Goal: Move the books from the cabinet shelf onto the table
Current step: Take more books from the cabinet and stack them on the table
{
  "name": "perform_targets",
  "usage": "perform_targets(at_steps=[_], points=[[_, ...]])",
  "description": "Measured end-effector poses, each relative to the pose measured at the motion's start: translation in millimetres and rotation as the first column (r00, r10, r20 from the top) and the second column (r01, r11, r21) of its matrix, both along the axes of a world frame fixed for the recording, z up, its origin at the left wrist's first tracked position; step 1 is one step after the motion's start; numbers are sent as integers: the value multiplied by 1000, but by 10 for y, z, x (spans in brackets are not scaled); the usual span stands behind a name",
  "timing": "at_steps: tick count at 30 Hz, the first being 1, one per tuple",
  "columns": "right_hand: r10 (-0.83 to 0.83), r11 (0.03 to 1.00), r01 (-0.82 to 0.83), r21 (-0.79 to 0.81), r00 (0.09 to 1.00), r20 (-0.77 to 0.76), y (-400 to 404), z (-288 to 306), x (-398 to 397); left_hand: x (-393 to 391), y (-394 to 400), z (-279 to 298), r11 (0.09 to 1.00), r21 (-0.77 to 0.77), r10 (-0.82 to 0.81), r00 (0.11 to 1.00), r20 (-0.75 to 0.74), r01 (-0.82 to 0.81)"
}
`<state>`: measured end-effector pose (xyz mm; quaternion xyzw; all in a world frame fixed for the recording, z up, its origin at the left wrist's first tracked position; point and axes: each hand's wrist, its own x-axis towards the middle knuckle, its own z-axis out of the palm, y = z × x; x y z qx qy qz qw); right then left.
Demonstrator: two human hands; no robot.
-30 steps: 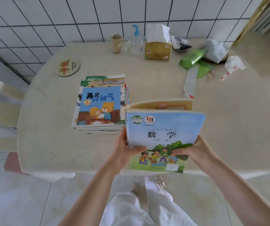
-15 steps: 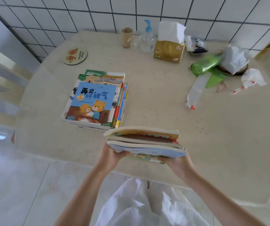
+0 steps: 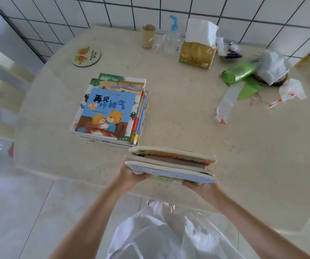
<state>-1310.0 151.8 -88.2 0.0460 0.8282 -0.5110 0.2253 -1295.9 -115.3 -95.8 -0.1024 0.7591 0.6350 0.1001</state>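
a small bundle of books [image 3: 171, 166], cream page edges facing up and a pale blue cover lowest, is held nearly flat above the near edge of the round beige table [image 3: 187, 113]. a second stack of books [image 3: 111, 111] lies flat on the table just beyond and left of it, topped by a blue picture book showing two orange bears, colourful spines along its right side.

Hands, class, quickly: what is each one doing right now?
Left hand: holding the left end of the books.
Right hand: holding the right end of the same books from beneath.
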Motion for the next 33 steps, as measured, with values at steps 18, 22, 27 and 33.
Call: perform_targets(at_steps=[18, 22, 27, 33], points=[[47, 994, -38, 102, 995, -86, 22, 52, -96, -134, -199, -156, 963, -231, -137, 990, 30, 140], [20, 1000, -20, 3, 997, 69, 42, 31, -280, -246, -133, -107, 979, -189, -69, 996, 53, 78], [-41, 977, 80, -199, 980, 195, 165, 197, -628, -536, 30, 59, 992, -101, -59, 982, 181, 78], [-107, 922, 242, -303, 909, 402, 176, 250, -1081, -1033, 278, 270, 990, -141, 63, 947, 316, -19]])
